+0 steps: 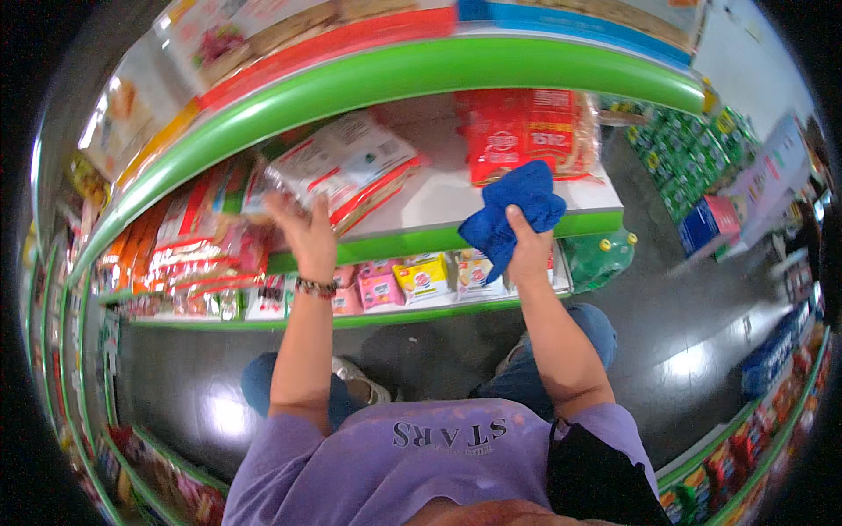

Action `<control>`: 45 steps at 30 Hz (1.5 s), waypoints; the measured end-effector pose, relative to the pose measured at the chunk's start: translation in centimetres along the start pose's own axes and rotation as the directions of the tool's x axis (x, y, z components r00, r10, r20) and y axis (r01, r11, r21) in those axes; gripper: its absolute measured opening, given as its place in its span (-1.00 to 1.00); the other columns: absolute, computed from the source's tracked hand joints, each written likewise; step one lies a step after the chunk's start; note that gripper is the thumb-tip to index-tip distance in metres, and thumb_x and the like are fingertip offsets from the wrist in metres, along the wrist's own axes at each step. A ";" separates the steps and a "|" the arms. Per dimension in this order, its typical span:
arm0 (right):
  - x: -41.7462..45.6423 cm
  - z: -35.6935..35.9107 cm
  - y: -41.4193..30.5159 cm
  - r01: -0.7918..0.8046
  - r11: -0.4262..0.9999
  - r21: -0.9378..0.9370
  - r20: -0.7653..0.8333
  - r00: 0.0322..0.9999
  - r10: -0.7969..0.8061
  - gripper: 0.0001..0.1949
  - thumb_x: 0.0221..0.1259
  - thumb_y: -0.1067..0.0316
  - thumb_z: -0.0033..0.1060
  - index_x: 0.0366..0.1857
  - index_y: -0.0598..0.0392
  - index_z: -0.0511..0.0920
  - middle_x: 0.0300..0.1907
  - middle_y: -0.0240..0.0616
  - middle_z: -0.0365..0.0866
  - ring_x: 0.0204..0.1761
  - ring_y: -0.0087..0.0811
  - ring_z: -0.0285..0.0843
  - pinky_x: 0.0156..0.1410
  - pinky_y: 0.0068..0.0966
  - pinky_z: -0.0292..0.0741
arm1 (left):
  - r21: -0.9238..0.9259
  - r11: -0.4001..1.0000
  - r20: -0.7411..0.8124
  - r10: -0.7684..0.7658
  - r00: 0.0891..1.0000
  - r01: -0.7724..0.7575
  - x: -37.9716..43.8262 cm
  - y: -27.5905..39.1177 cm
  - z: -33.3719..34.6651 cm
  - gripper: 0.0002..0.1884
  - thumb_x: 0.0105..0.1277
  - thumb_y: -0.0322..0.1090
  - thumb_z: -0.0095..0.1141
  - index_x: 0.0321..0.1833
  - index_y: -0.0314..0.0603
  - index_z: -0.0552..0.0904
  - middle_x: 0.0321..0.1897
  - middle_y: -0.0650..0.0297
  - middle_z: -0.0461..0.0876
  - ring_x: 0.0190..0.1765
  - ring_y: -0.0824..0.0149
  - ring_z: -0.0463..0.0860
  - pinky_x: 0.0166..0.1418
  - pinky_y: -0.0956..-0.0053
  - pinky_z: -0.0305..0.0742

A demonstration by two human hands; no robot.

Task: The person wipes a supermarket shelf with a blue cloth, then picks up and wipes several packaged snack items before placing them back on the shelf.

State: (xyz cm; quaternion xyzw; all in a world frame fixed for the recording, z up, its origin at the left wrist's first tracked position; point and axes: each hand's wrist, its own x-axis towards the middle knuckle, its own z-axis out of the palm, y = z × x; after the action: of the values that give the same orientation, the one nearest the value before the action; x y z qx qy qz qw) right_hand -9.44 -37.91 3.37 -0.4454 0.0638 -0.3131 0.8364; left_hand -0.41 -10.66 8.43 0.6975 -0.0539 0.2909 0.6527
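Observation:
My right hand [530,248] grips a bunched blue cloth [516,204] in front of the shelf's right part. Behind the cloth stands a red plastic food package [526,131] on the white shelf board [427,191]. My left hand [306,233], with a beaded bracelet at the wrist, is raised with its fingers spread. Just beyond it a white and red food package [348,164] lies tilted on the same board; whether the fingers touch it, I cannot tell. Left of that hand, shiny red packages [204,243] are piled up.
A green shelf edge [421,66] curves across above my hands. Below, small snack packs [421,277] line a lower shelf. Green bottles [598,260] stand at its right end, and green bottle packs [691,158] and a blue and pink box [709,225] are on the floor farther right.

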 end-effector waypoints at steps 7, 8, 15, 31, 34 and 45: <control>0.5 0.3 0.1 0.017 0.990 0.137 -0.068 0.998 -0.008 -0.67 0.19 0.44 0.22 0.05 0.17 0.48 -0.08 -0.33 0.58 -0.07 -0.46 0.51 0.13 -0.47 0.42 | 0.901 0.153 0.292 0.479 0.828 -0.407 -4.8 5.3 2.7 -0.31 0.13 -0.29 0.21 0.37 -0.15 0.31 0.47 -0.18 -0.20 0.48 -0.26 -0.21 0.48 -0.09 -0.24; 0.6 0.3 0.1 -0.017 0.983 0.185 -0.061 0.998 0.028 -0.67 0.20 0.44 0.21 0.06 0.17 0.47 -0.07 -0.33 0.58 -0.07 -0.46 0.51 0.13 -0.47 0.42 | 0.896 0.153 0.320 0.431 0.844 -0.418 -5.1 6.7 3.4 -0.40 0.08 -0.32 0.25 0.26 -0.13 0.45 0.48 -0.13 -0.15 0.49 -0.22 -0.17 0.47 -0.07 -0.20; 0.7 -0.3 -0.7 0.085 0.994 0.068 -0.116 0.990 -0.077 -0.61 0.23 0.40 0.18 0.14 0.17 0.40 0.02 -0.25 0.53 0.04 -0.39 0.50 0.22 -0.40 0.40 | 0.228 0.837 0.551 0.310 0.775 -0.498 -4.9 7.3 12.8 -0.27 0.02 -0.38 0.34 0.30 -0.30 0.33 0.33 -0.09 0.25 0.34 -0.07 0.27 0.38 0.14 0.19; 2.5 -2.7 -5.2 0.471 0.879 0.076 -0.431 0.810 -0.397 -0.68 0.35 0.23 0.05 0.06 0.17 0.44 0.01 -0.30 0.50 0.03 -0.46 0.44 0.22 -0.47 0.34 | -0.317 0.739 0.744 -0.196 0.639 0.595 -3.3 8.0 19.5 -0.69 0.20 -0.53 0.20 0.01 -0.35 0.52 -0.13 0.09 0.66 -0.16 0.30 0.68 -0.06 0.44 0.60; 2.3 -2.4 -6.5 0.489 0.872 -0.011 -0.420 0.789 -0.448 -0.70 0.35 0.19 0.07 -0.01 0.18 0.47 0.00 -0.30 0.51 0.03 -0.47 0.43 0.23 -0.47 0.33 | -0.263 0.860 0.686 -0.152 0.712 0.437 -4.4 8.6 14.7 -0.69 0.24 -0.56 0.13 0.05 -0.35 0.48 -0.07 0.08 0.63 -0.12 0.29 0.67 -0.02 0.40 0.60; -5.5 2.5 -2.1 0.841 0.150 -0.520 0.835 0.538 -0.117 -0.30 -0.01 -0.08 0.23 0.27 -0.01 0.37 0.33 -0.17 0.28 0.40 -0.04 0.12 0.45 0.00 0.07 | -0.406 0.572 0.757 -0.226 0.613 0.713 -6.4 -1.2 7.2 -0.80 0.45 -0.38 -0.13 0.05 -0.21 0.49 -0.08 0.15 0.64 -0.05 0.31 0.63 0.08 0.40 0.55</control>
State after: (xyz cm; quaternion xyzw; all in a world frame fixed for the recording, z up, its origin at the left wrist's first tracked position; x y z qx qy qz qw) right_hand -13.86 -33.82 5.57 -0.8895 -0.2157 -0.3253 0.2375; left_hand -2.72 -19.20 4.44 0.4480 -0.1688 -0.2006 0.8547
